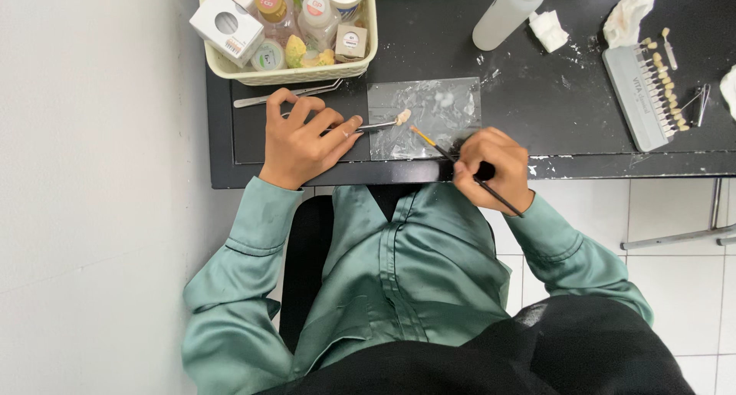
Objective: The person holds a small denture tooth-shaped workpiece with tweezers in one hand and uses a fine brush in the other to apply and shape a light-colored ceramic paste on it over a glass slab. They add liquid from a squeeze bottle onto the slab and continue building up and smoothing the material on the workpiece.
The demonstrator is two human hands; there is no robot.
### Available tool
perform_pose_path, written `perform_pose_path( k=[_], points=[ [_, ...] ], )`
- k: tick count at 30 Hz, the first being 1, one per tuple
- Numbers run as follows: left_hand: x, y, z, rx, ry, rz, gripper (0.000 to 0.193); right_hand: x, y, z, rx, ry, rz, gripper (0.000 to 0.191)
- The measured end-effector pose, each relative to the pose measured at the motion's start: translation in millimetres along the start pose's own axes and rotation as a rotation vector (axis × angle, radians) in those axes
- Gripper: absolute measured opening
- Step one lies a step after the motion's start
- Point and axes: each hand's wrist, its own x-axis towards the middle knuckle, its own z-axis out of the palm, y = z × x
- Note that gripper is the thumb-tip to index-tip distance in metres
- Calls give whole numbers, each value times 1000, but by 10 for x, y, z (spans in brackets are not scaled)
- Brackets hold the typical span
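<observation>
Centre frame, left hand (307,138) gripped tweezers (376,124) presenting a tooth piece (402,117); right hand (492,169) pinched a brush (460,165) to reach it.

Black table (537,96) — green sleeves (253,234)

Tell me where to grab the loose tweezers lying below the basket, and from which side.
Grip the tweezers at the middle of the two arms, pinching from above. They lie flat on the black table, tips toward the basket, with the left hand just below them, so come from the open left end.
</observation>
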Motion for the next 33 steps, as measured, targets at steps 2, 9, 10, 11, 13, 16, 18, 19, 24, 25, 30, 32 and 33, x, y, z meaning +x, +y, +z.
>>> perform_pose_path(
  k=[2,9,10,11,13,16,18,19,24,25,30,32,33],
  points=[
    [25,-2,9,-11,-1,-6,18,-41,27,-22,109,56,86,24],
    [27,-11,25,-83,-33,-41,18,-161,123,-96,425,195,409,21],
    [28,-16,29,-99,-36,-44,18,-158,140,-101,454,213,443,19],
    [23,-18,30,-110,-40,-51,17,-153,157,-96,471,225,429,20],
    [23,-16,34,-129,-43,-62,17,-133,190,-87,504,250,397,23],
    [27,-14,30,-141,-47,-65,16,-110,223,-80,563,293,411,24],
    [33,-20,27,-161,-58,-66,18,-103,232,-84,569,307,414,24],
    [31,-30,27,-172,-64,-67,19,-100,234,-79,572,314,416,24],
    [61,-21,33,-258,-156,-125,26,-73,225,-89,554,278,422,22],
    [69,-8,26,-270,-176,-137,28,-70,210,-92,570,259,424,20],
    [138,64,-76,-233,-256,-168,22,10,82,-99,500,145,438,10],
    [158,88,-142,-197,-283,-177,20,65,-11,-104,292,90,425,9],
    [162,109,-174,-184,-294,-184,19,92,-70,-125,106,43,399,9]
  ],
)
